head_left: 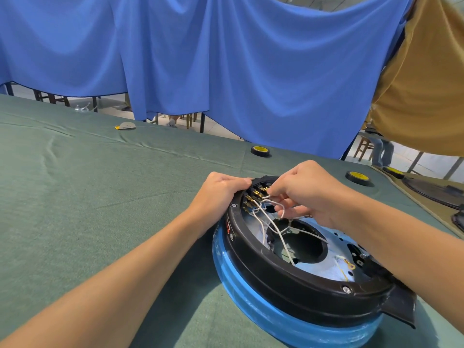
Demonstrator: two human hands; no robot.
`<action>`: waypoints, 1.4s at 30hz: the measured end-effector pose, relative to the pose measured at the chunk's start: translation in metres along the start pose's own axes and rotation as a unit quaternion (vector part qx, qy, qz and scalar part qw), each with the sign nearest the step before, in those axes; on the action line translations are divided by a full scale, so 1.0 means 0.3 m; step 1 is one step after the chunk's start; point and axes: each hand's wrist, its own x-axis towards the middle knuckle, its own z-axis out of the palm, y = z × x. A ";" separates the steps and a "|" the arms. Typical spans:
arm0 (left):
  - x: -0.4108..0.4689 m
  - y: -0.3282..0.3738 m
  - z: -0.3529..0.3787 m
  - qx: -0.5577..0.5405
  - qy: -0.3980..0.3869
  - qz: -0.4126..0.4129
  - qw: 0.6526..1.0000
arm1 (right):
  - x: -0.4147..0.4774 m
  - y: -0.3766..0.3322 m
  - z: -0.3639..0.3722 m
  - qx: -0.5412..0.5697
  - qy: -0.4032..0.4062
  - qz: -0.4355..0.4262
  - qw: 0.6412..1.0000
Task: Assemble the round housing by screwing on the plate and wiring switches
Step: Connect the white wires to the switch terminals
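Observation:
The round housing [288, 290] lies upside down on the green cloth, with a black rim over a blue-wrapped body. Inside it sits a shiny metal plate [326, 267] with a round hole. Brass-terminal switches [254, 195] line the far inner rim, and several white wires [272, 228] run from them across the plate. My left hand [221, 193] grips the far rim beside the switches. Over the switches, my right hand [307, 189] pinches a white wire end at a terminal. A screw [346, 289] shows on the near rim.
Two black-and-yellow tape rolls [260, 150] [358, 177] lie on the green table cloth [88, 187] beyond the housing. A small white disc [127, 126] sits far left. Dark parts [437, 192] lie at the right edge. Blue and tan curtains hang behind the table.

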 end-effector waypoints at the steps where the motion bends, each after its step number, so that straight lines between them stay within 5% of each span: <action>1: 0.000 0.000 0.001 0.000 0.000 0.000 1.000 | 0.001 -0.002 -0.003 0.007 -0.009 0.004 1.000; 32: -0.016 0.017 0.002 0.009 -0.006 0.002 1.000 | 0.055 0.003 -0.015 -0.050 -0.082 -0.020 0.995; 42: -0.015 0.016 0.005 0.002 -0.005 0.003 1.000 | 0.028 -0.002 0.030 -0.275 0.014 -0.138 0.951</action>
